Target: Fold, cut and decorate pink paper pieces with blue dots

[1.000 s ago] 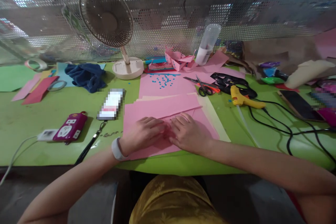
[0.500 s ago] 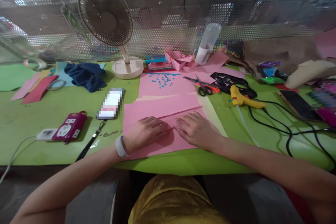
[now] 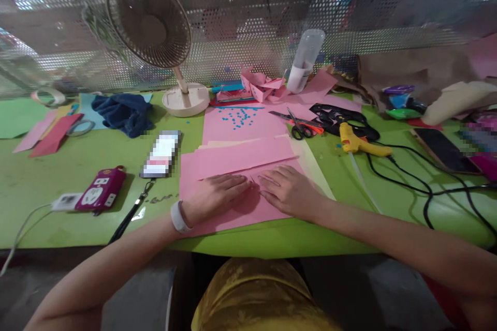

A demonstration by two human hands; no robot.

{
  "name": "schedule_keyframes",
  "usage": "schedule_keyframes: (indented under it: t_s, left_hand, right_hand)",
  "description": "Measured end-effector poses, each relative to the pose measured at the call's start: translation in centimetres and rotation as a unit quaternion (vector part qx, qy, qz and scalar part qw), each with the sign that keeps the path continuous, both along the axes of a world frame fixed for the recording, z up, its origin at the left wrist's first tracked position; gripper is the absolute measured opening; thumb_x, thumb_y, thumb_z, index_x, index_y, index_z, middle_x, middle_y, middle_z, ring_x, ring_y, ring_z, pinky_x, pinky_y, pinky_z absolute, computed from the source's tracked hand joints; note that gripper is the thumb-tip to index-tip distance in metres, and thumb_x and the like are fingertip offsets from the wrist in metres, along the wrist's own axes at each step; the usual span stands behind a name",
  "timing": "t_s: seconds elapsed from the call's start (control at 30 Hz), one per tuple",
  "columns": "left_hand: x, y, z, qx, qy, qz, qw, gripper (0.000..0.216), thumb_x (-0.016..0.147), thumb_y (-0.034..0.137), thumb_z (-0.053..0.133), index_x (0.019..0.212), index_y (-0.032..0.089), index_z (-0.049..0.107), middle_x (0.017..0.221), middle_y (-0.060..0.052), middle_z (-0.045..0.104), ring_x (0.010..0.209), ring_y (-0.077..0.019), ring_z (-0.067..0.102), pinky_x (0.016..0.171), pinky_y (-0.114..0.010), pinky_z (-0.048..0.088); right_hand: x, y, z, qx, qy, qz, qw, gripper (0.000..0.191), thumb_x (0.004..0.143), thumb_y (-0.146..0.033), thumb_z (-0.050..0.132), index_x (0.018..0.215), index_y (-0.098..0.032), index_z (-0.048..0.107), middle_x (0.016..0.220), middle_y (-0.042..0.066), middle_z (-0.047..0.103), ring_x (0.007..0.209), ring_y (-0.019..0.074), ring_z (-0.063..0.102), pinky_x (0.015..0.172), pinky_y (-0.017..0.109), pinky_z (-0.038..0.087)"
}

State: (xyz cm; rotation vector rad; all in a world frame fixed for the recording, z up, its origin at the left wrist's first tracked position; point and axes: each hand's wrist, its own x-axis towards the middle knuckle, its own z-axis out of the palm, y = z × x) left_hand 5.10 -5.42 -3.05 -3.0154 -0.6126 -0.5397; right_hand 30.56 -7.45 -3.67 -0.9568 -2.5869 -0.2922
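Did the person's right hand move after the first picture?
Yes, slightly: the right hand has shifted rightward, nearer the yellow glue gun, which stayed put.

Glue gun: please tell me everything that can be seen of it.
The glue gun is yellow and looks plastic. It lies on its side on the green table, handle pointing right. A pale glue stick extends from the barrel toward the near edge, and a black cord leaves the handle's end. Nobody is holding it.
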Motion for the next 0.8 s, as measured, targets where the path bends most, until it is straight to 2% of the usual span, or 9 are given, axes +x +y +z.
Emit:
schedule_keyframes:
  t_s: [0.13, 0.23, 0.3, 0.4, 0.57, 0.8]
  left_hand:
    - [0.0, 0.1, 0.0, 0.001, 0.025, 0.015, 1.000, 0.037, 0.098, 0.015, 0.044, 0.135, 0.015, 0.049, 0.131, -0.013, 0.061, 0.121, -0.0223, 0.059, 0.100, -0.040, 0.051]
    - [0.2, 0.0, 0.1, 0.013, 0.022, 0.058, 0.998, 0.031, 0.096, 0.018, 0.049, 0.127, 0.016, 0.056, 0.122, -0.011, 0.066, 0.110, -0.0236, 0.064, 0.092, -0.041, 0.055]
    - [0.1, 0.0, 0.1, 0.008, 0.026, 0.045, 0.999, 0.029, 0.096, 0.015, 0.049, 0.124, 0.016, 0.058, 0.118, -0.011, 0.068, 0.104, -0.0219, 0.067, 0.089, -0.039, 0.056]
    - [-0.2, 0.1, -0.1, 0.001, 0.019, 0.012, 1.000, 0.034, 0.097, 0.012, 0.044, 0.130, 0.014, 0.053, 0.123, -0.012, 0.066, 0.111, -0.0206, 0.065, 0.093, -0.037, 0.055]
    - [-0.7, 0.2, -0.5, -0.004, 0.035, 0.011, 0.999, 0.041, 0.097, 0.011, 0.042, 0.138, 0.014, 0.045, 0.134, -0.013, 0.060, 0.123, -0.0215, 0.058, 0.102, -0.039, 0.051]
    - [-0.7, 0.0, -0.7, -0.035, 0.041, 0.022, 0.998, 0.042, 0.097, 0.012, 0.041, 0.139, 0.013, 0.045, 0.137, -0.014, 0.057, 0.127, -0.0223, 0.054, 0.105, -0.042, 0.048]
  right_hand:
    - [0.2, 0.0, -0.4, -0.010, 0.000, -0.001, 1.000, 0.031, 0.096, -0.029, 0.050, 0.113, -0.009, 0.066, 0.107, 0.016, 0.069, 0.098, 0.0252, 0.059, 0.086, 0.041, 0.045]
    - [0.3, 0.0, -0.5, -0.019, -0.010, 0.003, 1.000, 0.032, 0.097, -0.029, 0.048, 0.116, -0.009, 0.065, 0.110, 0.016, 0.068, 0.101, 0.0253, 0.059, 0.087, 0.041, 0.046]
    - [0.3, -0.1, -0.6, -0.019, -0.018, 0.003, 1.000, 0.033, 0.097, -0.028, 0.047, 0.117, -0.008, 0.064, 0.112, 0.016, 0.068, 0.102, 0.0255, 0.059, 0.088, 0.041, 0.046]
    - [0.4, 0.0, -0.6, -0.010, -0.029, 0.008, 0.999, 0.032, 0.098, -0.025, 0.046, 0.116, -0.008, 0.065, 0.113, 0.016, 0.067, 0.103, 0.0254, 0.059, 0.088, 0.042, 0.047]
    - [0.8, 0.4, -0.8, 0.003, -0.038, 0.015, 0.999, 0.028, 0.094, -0.011, 0.048, 0.115, -0.009, 0.066, 0.112, 0.014, 0.068, 0.098, 0.0232, 0.059, 0.085, 0.039, 0.049]
    - [1.2, 0.7, -0.5, 0.004, -0.056, 0.034, 0.998, 0.031, 0.089, -0.005, 0.050, 0.116, -0.007, 0.065, 0.115, 0.015, 0.067, 0.099, 0.0242, 0.059, 0.085, 0.039, 0.050]
